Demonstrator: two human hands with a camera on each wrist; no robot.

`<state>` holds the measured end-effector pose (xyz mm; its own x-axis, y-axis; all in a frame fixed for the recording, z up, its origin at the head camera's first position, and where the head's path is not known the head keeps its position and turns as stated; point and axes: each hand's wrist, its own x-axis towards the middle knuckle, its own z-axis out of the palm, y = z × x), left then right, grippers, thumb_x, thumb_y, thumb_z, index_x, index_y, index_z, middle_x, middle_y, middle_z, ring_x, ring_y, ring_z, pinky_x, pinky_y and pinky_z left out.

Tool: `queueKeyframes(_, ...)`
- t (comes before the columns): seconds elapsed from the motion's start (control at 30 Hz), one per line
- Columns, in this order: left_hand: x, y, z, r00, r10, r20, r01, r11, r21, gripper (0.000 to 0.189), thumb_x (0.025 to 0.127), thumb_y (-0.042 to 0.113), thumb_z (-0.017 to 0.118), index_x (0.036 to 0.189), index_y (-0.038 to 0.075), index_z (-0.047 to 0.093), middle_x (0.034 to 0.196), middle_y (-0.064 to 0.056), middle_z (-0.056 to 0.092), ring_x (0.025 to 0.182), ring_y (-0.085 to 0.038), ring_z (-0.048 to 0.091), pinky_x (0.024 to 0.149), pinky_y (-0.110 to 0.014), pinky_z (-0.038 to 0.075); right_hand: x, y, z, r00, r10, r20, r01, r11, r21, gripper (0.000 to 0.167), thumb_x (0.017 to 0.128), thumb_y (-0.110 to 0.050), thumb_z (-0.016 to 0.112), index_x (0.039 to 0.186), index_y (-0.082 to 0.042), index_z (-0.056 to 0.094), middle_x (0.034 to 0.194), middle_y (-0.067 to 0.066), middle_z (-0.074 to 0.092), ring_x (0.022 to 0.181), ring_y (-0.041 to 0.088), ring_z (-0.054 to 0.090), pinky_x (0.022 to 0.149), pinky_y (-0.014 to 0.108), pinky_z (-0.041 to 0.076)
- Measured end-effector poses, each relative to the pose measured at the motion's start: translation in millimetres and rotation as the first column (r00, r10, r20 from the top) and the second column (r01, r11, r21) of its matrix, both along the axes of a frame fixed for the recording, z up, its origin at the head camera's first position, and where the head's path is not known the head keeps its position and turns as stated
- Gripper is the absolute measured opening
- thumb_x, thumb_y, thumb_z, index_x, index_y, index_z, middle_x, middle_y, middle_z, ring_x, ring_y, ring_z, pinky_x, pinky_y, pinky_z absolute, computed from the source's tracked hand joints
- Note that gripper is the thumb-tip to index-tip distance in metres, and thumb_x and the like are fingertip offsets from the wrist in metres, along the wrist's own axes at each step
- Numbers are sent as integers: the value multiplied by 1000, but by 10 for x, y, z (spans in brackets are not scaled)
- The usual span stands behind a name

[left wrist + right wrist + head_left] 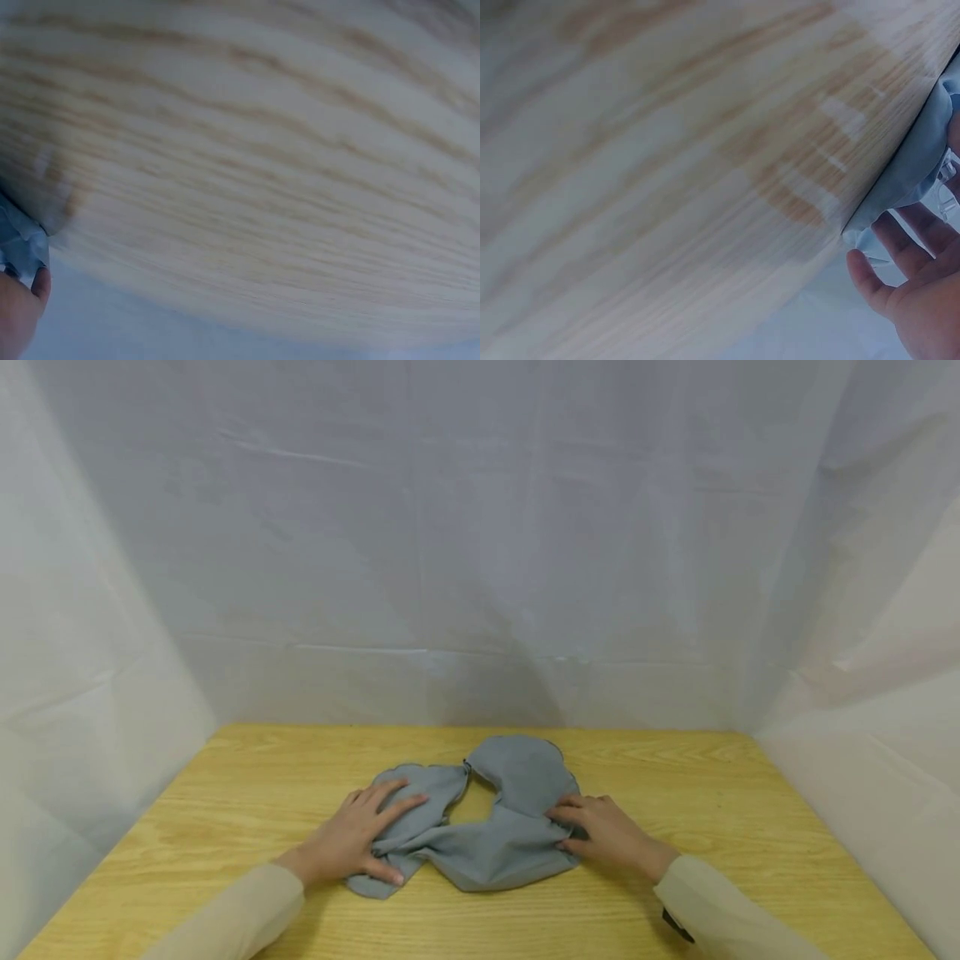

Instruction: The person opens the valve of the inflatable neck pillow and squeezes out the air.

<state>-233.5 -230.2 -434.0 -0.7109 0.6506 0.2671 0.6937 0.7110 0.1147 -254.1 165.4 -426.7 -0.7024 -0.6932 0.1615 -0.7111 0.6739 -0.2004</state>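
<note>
A limp grey fabric piece (pixel 517 777), shaped like a neck pillow, lies wrinkled on the wooden table (pixel 660 777), curved round a gap in its middle. My left hand (pixel 348 839) rests on its left lobe with fingers spread and thumb near the front edge. At the right side, the fingers of my right hand (pixel 611 835) touch the fabric, thumb apart from them. In the right wrist view a small clear plastic piece (pixel 946 187) shows beside the right fingers. Only a corner of the fabric (pixel 22 240) and part of the left hand (pixel 19 311) appear in the left wrist view.
White sheeting (pixel 480 543) hangs behind the table's far edge. More sheeting stands along the left (pixel 82 693) and right (pixel 885 735) sides. A dark object (pixel 677 927) shows under the right sleeve.
</note>
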Motion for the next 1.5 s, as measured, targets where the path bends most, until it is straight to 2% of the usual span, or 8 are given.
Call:
queueKeyframes(0.27, 7, 45, 14, 1000, 30, 5, -30, 999, -16, 97, 64, 73, 57, 145, 31, 25, 146, -11, 29, 131, -30, 33, 93, -55, 33, 21, 8, 10, 1000, -14, 14, 13, 1000, 3, 41, 83, -30, 65, 121, -14, 60, 119, 8, 58, 105, 25, 58, 81, 49, 44)
queueKeyframes(0.57, -47, 114, 94, 997, 33, 75, -32, 999, -16, 103, 63, 73, 60, 146, 25, 22, 143, -13, 30, 126, -34, 35, 90, -55, 35, 30, 28, 5, 999, -31, 12, 31, 1000, 2, 42, 83, -31, 66, 121, -15, 60, 119, 7, 58, 105, 25, 58, 81, 48, 44)
queueKeyframes(0.77, -91, 214, 161, 987, 117, 113, -109, 991, -78, 98, 68, 77, 52, 146, 25, 23, 137, -13, 32, 118, -35, 39, 85, -52, 36, 19, 16, -1, 999, -37, 12, 37, 999, -1, 42, 82, -31, 66, 121, -15, 60, 118, 6, 58, 107, 24, 57, 82, 47, 44)
queueKeyframes(0.9, -112, 273, 201, 968, 190, 163, -176, 980, -95, 93, 67, 78, 51, 142, 26, 32, 133, -10, 35, 112, -34, 41, 82, -50, 36, 8, -5, -13, 1000, -28, 10, 28, 1000, 3, 41, 83, -31, 65, 121, -15, 60, 119, 7, 58, 106, 25, 57, 82, 48, 44)
queueKeyframes(1.0, -125, 302, 203, 962, 213, 172, -200, 976, -92, 89, 67, 79, 51, 137, 27, 38, 136, -10, 34, 111, -36, 42, 80, -50, 36, 9, -16, -20, 999, -26, 19, 26, 1000, 10, 41, 84, -30, 65, 122, -15, 59, 120, 7, 58, 106, 24, 57, 82, 48, 44)
queueKeyframes(1.23, -149, 311, 166, 959, 195, 203, -190, 981, -43, 84, 69, 76, 53, 134, 25, 41, 148, -4, 30, 122, -40, 38, 82, -55, 33, 24, -37, -27, 1000, -18, 12, 18, 1000, 4, 41, 84, -30, 64, 121, -15, 59, 118, 6, 58, 105, 22, 57, 82, 47, 45)
queueKeyframes(1.33, -153, 313, 169, 954, 193, 227, -193, 981, -23, 80, 70, 72, 56, 132, 24, 42, 144, -3, 38, 124, -39, 38, 83, -55, 32, 24, -52, -16, 1000, -19, 20, 19, 1000, 0, 40, 84, -30, 64, 122, -15, 59, 118, 6, 58, 105, 22, 57, 82, 47, 45)
queueKeyframes(1.5, -158, 323, 175, 964, 172, 204, -176, 984, -1, 67, 73, 64, 61, 123, 23, 46, 129, -5, 52, 115, -37, 47, 79, -51, 35, 16, -78, -13, 999, -25, 32, 25, 1000, 7, 41, 85, -32, 63, 122, -15, 59, 119, 5, 58, 106, 22, 57, 82, 47, 44)
